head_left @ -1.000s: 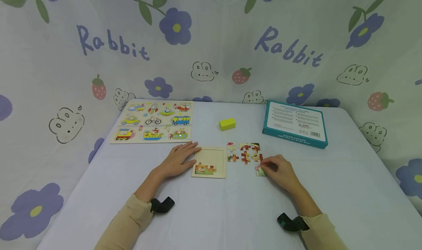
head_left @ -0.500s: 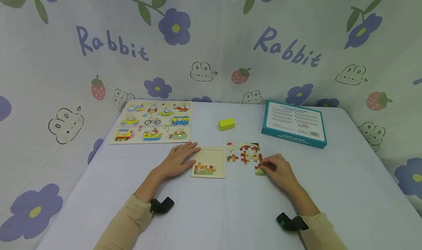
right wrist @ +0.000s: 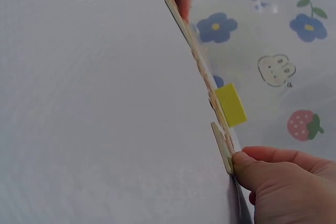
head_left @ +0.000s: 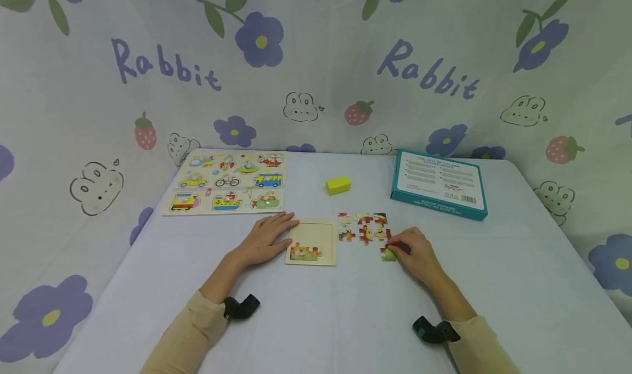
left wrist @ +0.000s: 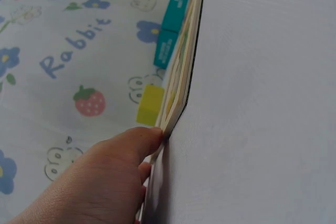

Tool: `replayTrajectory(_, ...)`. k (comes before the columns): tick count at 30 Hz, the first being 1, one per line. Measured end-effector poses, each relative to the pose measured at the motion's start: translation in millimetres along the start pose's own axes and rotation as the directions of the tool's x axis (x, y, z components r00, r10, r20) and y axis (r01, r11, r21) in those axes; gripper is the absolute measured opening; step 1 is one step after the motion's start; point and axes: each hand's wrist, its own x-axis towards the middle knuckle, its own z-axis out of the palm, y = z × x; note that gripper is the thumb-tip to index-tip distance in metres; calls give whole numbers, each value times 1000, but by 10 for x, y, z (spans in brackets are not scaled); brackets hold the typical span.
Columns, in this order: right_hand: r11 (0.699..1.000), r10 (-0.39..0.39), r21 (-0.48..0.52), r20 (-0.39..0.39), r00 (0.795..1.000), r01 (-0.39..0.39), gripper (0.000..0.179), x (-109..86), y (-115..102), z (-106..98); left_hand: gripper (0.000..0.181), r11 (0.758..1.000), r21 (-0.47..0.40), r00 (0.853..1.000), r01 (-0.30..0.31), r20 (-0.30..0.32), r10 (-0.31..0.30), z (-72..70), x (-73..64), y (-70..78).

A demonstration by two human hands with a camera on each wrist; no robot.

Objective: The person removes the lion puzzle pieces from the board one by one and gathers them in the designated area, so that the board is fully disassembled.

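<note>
My left hand [head_left: 264, 239] lies with its fingers extended along the left side of a shallow square wooden puzzle tray [head_left: 333, 248]. The thumb rests at the tray's edge in the left wrist view. Inside the tray, joined jigsaw pieces [head_left: 303, 253] with an orange animal face fill part of the lower left corner. With thumb and forefinger, my right hand [head_left: 416, 253] pinches a green and red jigsaw piece [head_left: 387, 255]. That piece shows edge-on, low over the cloth, in the right wrist view. Several loose pieces [head_left: 366, 233] lie between tray and right hand.
A yellow block [head_left: 338, 185] stands behind the loose pieces. At the back left lies a wooden vehicle puzzle board [head_left: 224, 182]. A teal box [head_left: 438, 184] with a white label lies at the back right. Behind the white table [head_left: 345, 319] hangs a printed curtain [head_left: 316, 50].
The jigsaw piece in my right fingers has turned, its pink side giving way to a green face with red at the top. My left hand keeps its place on the tray.
</note>
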Motion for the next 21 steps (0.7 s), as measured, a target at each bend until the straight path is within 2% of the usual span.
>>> replayTrajectory(12, 998, -54, -25, -10, 999, 53, 19, 15, -6, 13, 50, 1000, -5, 1000, 6, 2, -6, 0, -3, -6)
replayTrajectory(21, 999, -16, -41, -6, 1000, 16, 15, -2, -5, 7, 50, 1000, -7, 1000, -2, -3, 2, 6, -3, -2)
